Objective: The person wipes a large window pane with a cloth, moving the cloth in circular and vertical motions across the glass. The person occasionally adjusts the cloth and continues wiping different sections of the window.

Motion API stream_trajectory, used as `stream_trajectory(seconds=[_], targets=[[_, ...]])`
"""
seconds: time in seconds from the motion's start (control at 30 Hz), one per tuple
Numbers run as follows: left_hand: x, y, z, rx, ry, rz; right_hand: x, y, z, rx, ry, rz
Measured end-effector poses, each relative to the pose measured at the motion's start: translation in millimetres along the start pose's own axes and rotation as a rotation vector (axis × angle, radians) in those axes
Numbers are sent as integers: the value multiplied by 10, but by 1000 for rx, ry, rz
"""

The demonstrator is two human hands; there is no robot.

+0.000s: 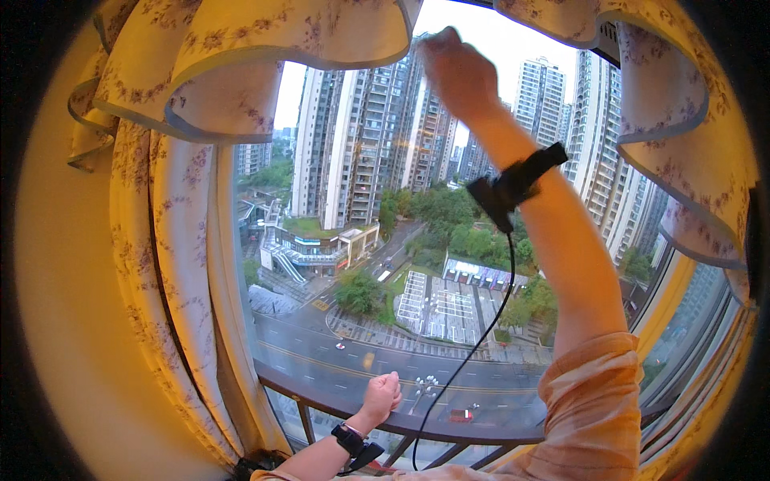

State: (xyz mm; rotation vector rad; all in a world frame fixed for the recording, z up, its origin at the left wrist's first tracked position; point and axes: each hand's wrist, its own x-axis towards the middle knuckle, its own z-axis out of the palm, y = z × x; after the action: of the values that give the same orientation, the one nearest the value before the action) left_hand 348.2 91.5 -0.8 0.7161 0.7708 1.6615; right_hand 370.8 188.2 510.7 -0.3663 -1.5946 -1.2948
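My right hand is raised high in front of the window glass, just under the curtain valance. Its fingers are curled in and blurred, and I cannot make out what they hold, if anything. A black strap with a mount circles that wrist, and a black cable hangs from it. Lower down, my left hand is closed in a fist near the window railing, with nothing showing in it. A black band with a mount sits on the left wrist.
Floral curtains hang at the left, and more curtain frames the right side. A yellow-lit wall stands far left. Beyond the glass, far below, lie a road, trees and tall buildings.
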Motion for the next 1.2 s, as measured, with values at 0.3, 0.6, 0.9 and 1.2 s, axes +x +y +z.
stream_trajectory(seconds=[0.3,0.6,0.9,1.2], targets=[[1,-11,24,-1,13,-9,118,255,-109,32,6,148],[0,-19,-20,-8,15,-4,-659,-1053,125,382,-135,-184],[-1,27,7,-34,13,-29,-779,-297,-119,162,-63,-170],[0,22,18,-15,36,-22,-1484,-899,-171,84,-33,-429]])
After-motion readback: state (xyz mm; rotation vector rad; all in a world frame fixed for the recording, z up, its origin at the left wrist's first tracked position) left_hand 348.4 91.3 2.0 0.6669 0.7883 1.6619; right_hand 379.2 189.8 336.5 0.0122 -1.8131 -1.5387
